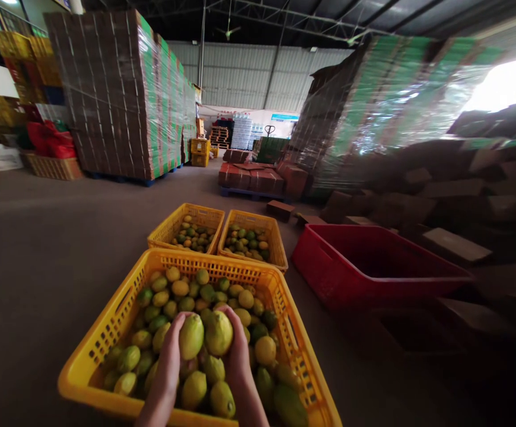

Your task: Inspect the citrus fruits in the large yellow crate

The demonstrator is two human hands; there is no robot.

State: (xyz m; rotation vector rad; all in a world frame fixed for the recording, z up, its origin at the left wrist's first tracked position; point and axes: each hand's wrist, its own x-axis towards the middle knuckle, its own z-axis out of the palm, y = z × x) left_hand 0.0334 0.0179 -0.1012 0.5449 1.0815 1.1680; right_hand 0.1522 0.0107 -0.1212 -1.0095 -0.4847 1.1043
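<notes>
Above the fruit in a large yellow plastic crate (300, 332), my two hands are side by side. My left hand (173, 341) is closed around a greenish-yellow lemon (191, 337). Beside it, my right hand (239, 338) grips another lemon (219, 333), close to the first one. Their fingertips are partly hidden behind the fruit. Loose green and yellow lemons (194, 388) fill the crate below and around my hands, in mixed sizes.
Two smaller yellow crates, one left (162, 231) and one right (278, 240), hold more lemons just beyond. A red tub (329, 279) stands at right, near scattered cardboard boxes (456, 244). Wrapped carton stacks rise at left (102, 95) and right (373, 101). A blue pallet (251, 194) carries flat cartons.
</notes>
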